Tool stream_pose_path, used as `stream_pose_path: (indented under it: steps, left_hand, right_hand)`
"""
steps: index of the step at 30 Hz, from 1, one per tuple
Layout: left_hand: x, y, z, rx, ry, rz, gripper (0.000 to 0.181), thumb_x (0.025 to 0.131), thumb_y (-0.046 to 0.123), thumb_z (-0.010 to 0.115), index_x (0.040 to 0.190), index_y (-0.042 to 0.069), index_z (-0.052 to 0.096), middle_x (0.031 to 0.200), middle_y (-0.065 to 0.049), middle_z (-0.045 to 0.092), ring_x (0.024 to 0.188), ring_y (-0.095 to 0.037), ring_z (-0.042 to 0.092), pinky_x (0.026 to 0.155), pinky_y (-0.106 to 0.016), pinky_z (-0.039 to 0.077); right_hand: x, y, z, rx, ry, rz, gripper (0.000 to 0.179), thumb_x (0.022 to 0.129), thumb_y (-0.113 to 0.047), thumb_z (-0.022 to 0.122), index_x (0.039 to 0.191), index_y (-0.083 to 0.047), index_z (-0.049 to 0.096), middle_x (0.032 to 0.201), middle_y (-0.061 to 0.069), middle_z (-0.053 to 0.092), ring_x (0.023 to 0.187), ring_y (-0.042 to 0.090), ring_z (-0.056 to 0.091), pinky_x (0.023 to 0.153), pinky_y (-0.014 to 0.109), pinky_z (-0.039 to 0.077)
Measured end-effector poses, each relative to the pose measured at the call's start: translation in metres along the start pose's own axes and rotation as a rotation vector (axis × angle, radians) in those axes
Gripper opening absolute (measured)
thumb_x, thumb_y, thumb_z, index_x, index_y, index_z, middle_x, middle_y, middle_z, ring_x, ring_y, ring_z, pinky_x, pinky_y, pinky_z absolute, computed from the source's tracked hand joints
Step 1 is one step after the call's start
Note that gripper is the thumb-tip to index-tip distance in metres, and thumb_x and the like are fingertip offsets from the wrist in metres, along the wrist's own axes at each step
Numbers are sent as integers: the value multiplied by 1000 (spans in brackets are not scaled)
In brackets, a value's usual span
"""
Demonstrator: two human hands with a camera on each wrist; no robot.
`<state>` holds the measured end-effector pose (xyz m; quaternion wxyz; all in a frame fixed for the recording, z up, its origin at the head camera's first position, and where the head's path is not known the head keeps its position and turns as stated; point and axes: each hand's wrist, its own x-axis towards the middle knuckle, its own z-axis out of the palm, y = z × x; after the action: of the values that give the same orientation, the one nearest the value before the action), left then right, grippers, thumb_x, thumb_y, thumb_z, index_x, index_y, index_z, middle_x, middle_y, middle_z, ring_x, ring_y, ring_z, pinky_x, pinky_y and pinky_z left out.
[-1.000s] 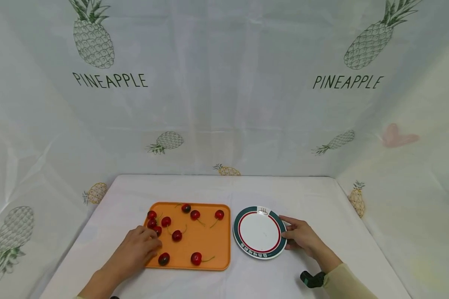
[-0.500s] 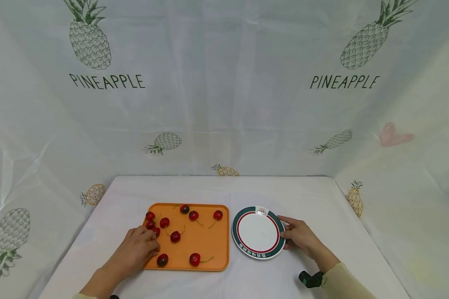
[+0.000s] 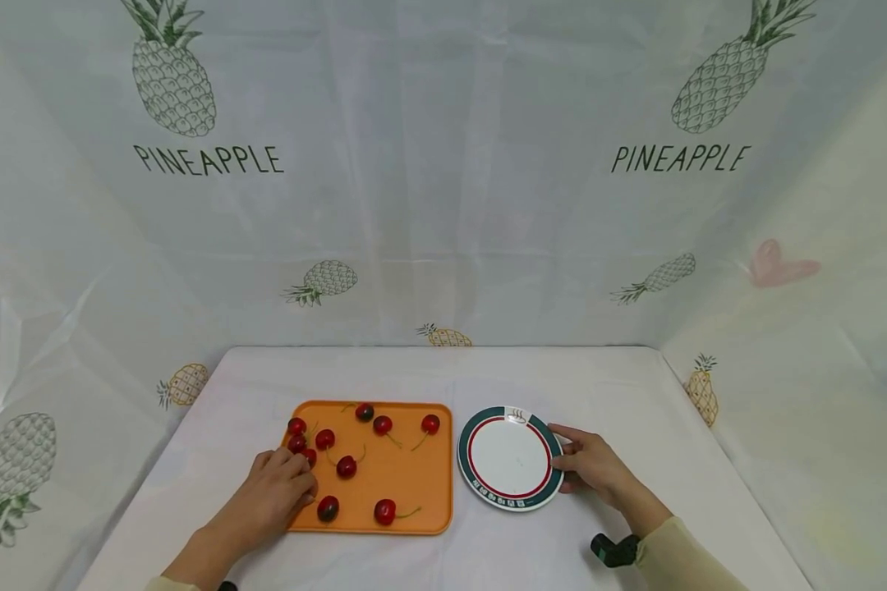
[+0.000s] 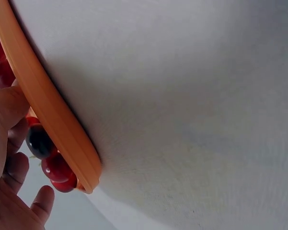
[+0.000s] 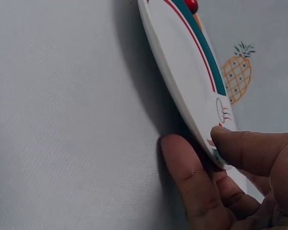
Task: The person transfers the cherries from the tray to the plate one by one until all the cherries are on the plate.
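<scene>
Over the left edge of an orange tray (image 3: 414,484) is my left hand (image 3: 272,496), its fingers bent among the cherries. In the left wrist view its thumb (image 4: 9,105) reaches over the tray's rim; whether anything is held is hidden. A dark red cherry (image 3: 328,509) lies just right of this hand, and a partly covered cherry (image 3: 309,457) sits by its fingertips. My right hand (image 3: 595,468) pinches the right rim of a round white plate (image 3: 510,460) with a green border, thumb on top and fingers beneath. That plate looks slightly tilted in the right wrist view.
Several more cherries with stems lie spread over the tray, among them one cherry (image 3: 385,512) near its front. White cloth covers the table (image 3: 488,373). Behind stands a white backdrop (image 3: 443,205) with pineapple prints. A dark device (image 3: 615,551) sits at the right wrist.
The dark cherry beside my left hand has shifted slightly right and away from me. Both hands stay nearly in place, and the head view has turned a little.
</scene>
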<state>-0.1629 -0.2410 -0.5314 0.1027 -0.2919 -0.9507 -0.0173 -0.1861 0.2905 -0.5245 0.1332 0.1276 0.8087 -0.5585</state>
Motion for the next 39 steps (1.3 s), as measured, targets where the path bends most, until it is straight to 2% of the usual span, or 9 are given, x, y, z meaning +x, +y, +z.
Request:
stream_pose_path:
  steps: [4, 12, 22, 33, 36, 39]
  left_hand:
    - [0, 1, 0, 1, -5, -10, 16, 90, 30, 85, 87, 29, 69, 95, 14, 52, 97, -13, 44, 94, -51, 45]
    - [0, 3, -1, 14, -28, -36, 16, 91, 31, 83, 87, 28, 68, 93, 14, 50, 96, -14, 43, 94, -50, 45]
    - [0, 3, 1, 20, -13, -32, 18, 90, 31, 85, 87, 27, 67, 92, 13, 48, 96, -14, 42, 93, -48, 45]
    - [0, 2, 3, 2, -4, -28, 20, 91, 30, 84, 86, 28, 64, 91, 14, 46, 95, -13, 41, 93, -49, 46]
    - [0, 3, 2, 6, 13, -29, 21, 90, 30, 84, 86, 28, 64, 90, 14, 44, 95, -13, 41, 93, -48, 45]
    - [3, 5, 1, 3, 64, -23, 21, 90, 28, 85, 88, 26, 64, 91, 12, 45, 96, -15, 41, 92, -47, 44]
  right_hand:
    - [0, -2, 0, -19, -18, -8, 71, 89, 4, 77, 155, -10, 52, 97, 14, 54, 72, 25, 64, 65, 40, 62]
    - [2, -1, 0, -71, -10, -24, 69, 90, 3, 77, 154, -11, 54, 96, 14, 51, 73, 25, 62, 63, 37, 61]
    - [2, -1, -2, -25, -17, -14, 60, 96, 3, 68, 154, -8, 54, 96, 13, 53, 71, 25, 64, 64, 39, 62]
    - [3, -1, -2, -15, -5, 2, 60, 96, 4, 67, 153, -7, 54, 96, 13, 53, 72, 25, 64, 64, 39, 62]
    - [3, -1, -2, -14, -8, 2, 60, 96, 4, 67, 153, -8, 54, 96, 13, 54, 71, 25, 64, 63, 39, 62]
    - [3, -1, -2, -24, -6, -3, 60, 96, 4, 68, 153, -8, 54, 96, 13, 54, 72, 25, 63, 63, 37, 61]
